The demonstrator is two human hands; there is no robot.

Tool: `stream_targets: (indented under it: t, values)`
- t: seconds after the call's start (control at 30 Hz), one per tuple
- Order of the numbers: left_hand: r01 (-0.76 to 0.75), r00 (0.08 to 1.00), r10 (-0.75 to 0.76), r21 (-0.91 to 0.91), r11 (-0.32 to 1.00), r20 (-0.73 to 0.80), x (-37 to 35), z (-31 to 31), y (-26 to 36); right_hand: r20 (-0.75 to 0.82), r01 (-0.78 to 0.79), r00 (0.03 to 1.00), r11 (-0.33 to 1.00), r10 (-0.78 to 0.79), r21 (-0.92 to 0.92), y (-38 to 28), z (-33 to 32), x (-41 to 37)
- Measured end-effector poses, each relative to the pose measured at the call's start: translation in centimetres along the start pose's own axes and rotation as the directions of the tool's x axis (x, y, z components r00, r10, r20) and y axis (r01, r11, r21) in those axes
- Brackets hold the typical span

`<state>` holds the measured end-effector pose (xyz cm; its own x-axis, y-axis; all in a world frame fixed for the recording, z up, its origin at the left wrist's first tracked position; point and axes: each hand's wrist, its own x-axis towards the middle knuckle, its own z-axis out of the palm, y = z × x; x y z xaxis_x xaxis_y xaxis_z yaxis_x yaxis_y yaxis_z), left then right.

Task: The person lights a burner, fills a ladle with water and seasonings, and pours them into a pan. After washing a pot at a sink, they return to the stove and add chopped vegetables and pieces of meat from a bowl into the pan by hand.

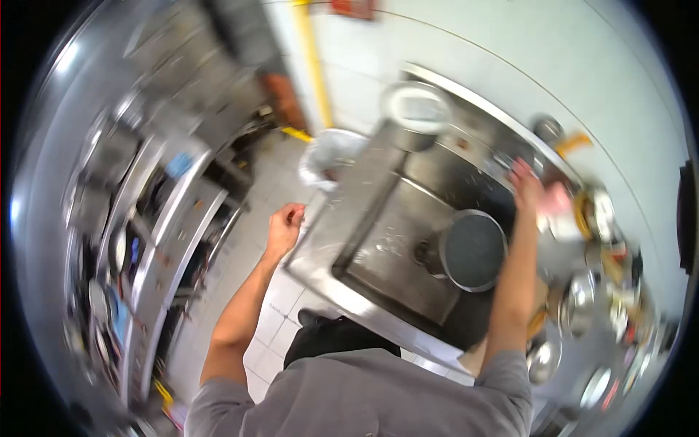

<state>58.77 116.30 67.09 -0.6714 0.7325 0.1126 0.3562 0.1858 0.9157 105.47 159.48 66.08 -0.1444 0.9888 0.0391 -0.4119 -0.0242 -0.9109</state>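
A steel sink (393, 240) lies in front of me, with a round dark-bottomed pot (475, 251) in the right part of its basin. My right hand (526, 182) reaches over the sink's back right edge, near the tap (502, 160); it is blurred, and whether it touches anything I cannot tell. Close to its right is a blurred pink item (556, 199). My left hand (287, 227) hangs in the air left of the sink, its fingers curled together, with nothing visible in them.
A pot with a white lid (417, 109) stands at the sink's back left corner. Beside the sink is a lined bin (328, 156). Metal shelves (156, 269) with dishes run along the left. Bowls and containers (579, 298) crowd the right counter.
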Motion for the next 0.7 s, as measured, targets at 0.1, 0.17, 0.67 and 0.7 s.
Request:
stream_targets:
  t: [0.1,0.17,0.67,0.7]
  values:
    - [0.236,0.937,-0.17,0.195,0.952,-0.305,-7.6,-13.9,-8.1,0.184,0.267,0.958,0.915,-0.218,-0.304,6.7,-8.0,2.4]
    - [0.495,0.822,-0.324,0.305,0.814,-0.469,-14.8,-21.7,-11.5,0.252,0.387,0.921,0.608,-0.298,-0.693,7.2,-5.1,-1.2]
    - [0.761,0.126,-0.677,-0.367,0.535,-0.725,-61.9,-42.6,-22.4,0.819,0.166,0.488,0.89,0.3,-0.425,11.9,61.7,-31.7]
    - [0.746,0.098,-0.651,-0.378,0.549,-0.753,-63.3,-43.4,-22.1,0.851,-0.048,0.426,0.947,0.307,-0.318,12.9,65.1,-33.9]
